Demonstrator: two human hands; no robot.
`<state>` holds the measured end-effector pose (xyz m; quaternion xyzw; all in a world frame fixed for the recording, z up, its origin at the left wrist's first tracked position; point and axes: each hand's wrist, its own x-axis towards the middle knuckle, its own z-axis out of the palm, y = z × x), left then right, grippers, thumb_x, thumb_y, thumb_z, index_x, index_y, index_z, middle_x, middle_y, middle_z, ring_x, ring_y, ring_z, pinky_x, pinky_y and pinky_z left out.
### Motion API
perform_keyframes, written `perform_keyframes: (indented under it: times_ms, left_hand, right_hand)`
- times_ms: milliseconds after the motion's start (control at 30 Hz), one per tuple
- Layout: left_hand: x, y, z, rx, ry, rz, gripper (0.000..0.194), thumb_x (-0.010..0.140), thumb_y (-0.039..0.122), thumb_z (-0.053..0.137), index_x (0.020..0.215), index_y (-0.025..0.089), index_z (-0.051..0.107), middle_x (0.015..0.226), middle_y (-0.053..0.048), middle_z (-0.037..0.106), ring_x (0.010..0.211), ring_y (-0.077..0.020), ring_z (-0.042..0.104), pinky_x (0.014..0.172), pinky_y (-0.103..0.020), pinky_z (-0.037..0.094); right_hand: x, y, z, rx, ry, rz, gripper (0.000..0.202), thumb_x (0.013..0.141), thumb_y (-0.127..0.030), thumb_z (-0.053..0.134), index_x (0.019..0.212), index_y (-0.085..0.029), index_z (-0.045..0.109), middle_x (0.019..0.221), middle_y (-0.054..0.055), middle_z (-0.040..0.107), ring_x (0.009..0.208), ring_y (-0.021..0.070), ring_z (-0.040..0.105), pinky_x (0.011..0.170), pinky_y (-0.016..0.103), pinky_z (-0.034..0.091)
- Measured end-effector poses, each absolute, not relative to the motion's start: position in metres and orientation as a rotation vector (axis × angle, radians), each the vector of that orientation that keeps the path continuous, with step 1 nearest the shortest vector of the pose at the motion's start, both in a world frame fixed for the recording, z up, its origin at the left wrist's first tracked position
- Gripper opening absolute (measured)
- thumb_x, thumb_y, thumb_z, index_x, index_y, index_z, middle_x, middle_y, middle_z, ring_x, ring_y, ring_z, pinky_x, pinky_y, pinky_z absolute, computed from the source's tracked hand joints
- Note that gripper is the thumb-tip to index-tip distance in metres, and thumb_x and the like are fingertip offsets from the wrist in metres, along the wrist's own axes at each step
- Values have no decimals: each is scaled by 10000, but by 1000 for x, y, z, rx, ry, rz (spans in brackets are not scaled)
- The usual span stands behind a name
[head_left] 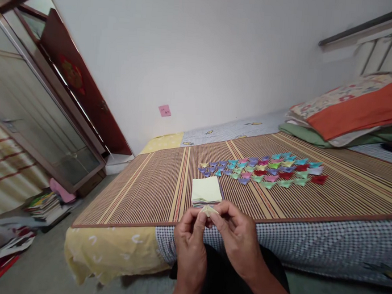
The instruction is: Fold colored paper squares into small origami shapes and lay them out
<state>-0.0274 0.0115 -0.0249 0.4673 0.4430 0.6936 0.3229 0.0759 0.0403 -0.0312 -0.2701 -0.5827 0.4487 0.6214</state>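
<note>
Between my two hands is a small pale yellow piece of folded paper (207, 210), pinched at both sides. My left hand (192, 236) grips its left side with thumb and fingers. My right hand (235, 230) has its thumb and fingertips closed on the right side. Fingers cover much of the paper, so its full shape is hidden. Just beyond my fingertips lies a stack of square paper (207, 189), pale yellow on top with coloured edges below. Further right on the mat, many small folded paper pieces (257, 173) sit in rows, in red, blue, green, pink and other colours.
A striped bamboo mat (139, 188) covers the bed, over yellow and checked cloth. Folded bedding (356, 104) is piled at the right. A pink note (164, 110) is on the wall. At left are doors (76, 76) and books (44, 206) near the floor.
</note>
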Motion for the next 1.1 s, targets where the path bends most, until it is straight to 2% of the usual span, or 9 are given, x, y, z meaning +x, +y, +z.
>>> perform_keyframes:
  times_ms: [233, 367, 467, 667, 933, 1100]
  left_hand:
    - [-32, 1, -13, 1229, 1146, 1723, 188, 881, 356, 753, 844, 172, 748, 808, -31, 721, 799, -184, 653, 788, -278, 511]
    - [-26, 5, -19, 1217, 1133, 1780, 209, 891, 361, 739, 797, 175, 722, 783, -22, 710, 785, -178, 648, 790, -278, 513]
    - [-27, 11, -24, 1188, 1185, 1746, 239, 877, 379, 752, 781, 163, 719, 744, -18, 683, 746, -171, 623, 745, -268, 509]
    - [-41, 8, -19, 1115, 1092, 1676, 249, 941, 407, 680, 982, 165, 720, 833, -49, 717, 757, -171, 649, 727, -277, 513]
    - [-40, 2, -8, 1081, 1028, 1632, 178, 831, 307, 811, 880, 182, 694, 837, -18, 708, 756, -145, 652, 726, -246, 525]
    - [-42, 1, -3, 1094, 1078, 1548, 219, 806, 342, 833, 863, 154, 738, 737, -24, 712, 674, -129, 630, 679, -230, 510]
  right_hand:
    - [88, 36, -20, -609, -1423, 1106, 229, 961, -377, 673, 822, -195, 668, 779, 19, 683, 764, 183, 660, 723, 290, 531]
    - [86, 37, -26, -669, -1411, 971, 253, 965, -373, 652, 781, -200, 636, 723, -1, 635, 685, 160, 610, 647, 266, 500]
    - [85, 42, -32, -682, -1387, 991, 255, 957, -385, 660, 784, -198, 645, 713, 2, 653, 675, 168, 634, 640, 265, 515]
    - [100, 46, -26, -641, -1547, 984, 229, 1001, -333, 608, 828, -213, 697, 790, 8, 691, 760, 177, 657, 732, 272, 507]
    - [106, 42, -20, -660, -1609, 942, 199, 1006, -297, 580, 861, -219, 692, 821, 9, 688, 793, 181, 660, 748, 269, 497]
    - [112, 41, -15, -703, -1666, 931, 218, 1003, -306, 570, 842, -220, 688, 795, 11, 682, 765, 187, 657, 724, 279, 493]
